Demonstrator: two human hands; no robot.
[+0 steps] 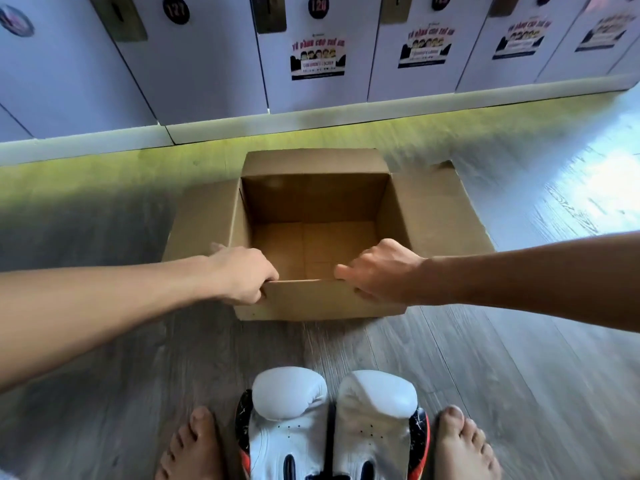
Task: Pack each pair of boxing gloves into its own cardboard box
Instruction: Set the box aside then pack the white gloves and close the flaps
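Left hand [242,277]: fingers curled over the near rim of the cardboard box [313,301] at its near-left corner; grips cardboard, nothing else held.
Right hand [381,271]: same kind of grip on the near rim at the near-right corner, thumb lying along the edge.
Box: upright on the floor [485,375], mouth up, flaps folded outward on all four sides; no glove inside.
Left glove [289,396]: on the floor on the near side of the box, well apart from it, beside the left foot [194,445].
Right glove [377,396]: just beside the left glove, by the right foot [464,445]; a narrow dark gap between the two.
Glove axis: both long axes run straight toward the box; padded ends point at its near wall, cuffs away from it.
Key relation: gloves lie on the opposite side of the hands from the box mouth, roughly centred on it; neither hand clearly nearer, each has its own glove in line.
Step (judgement): box being positioned or opened; packing not begun.
Next move (judgement): both hands must let go of the rim and draw back from the box to the gloves; lifted as they lie, padded ends would go in first.
Beyond box: lockers [194,64] on its far side.
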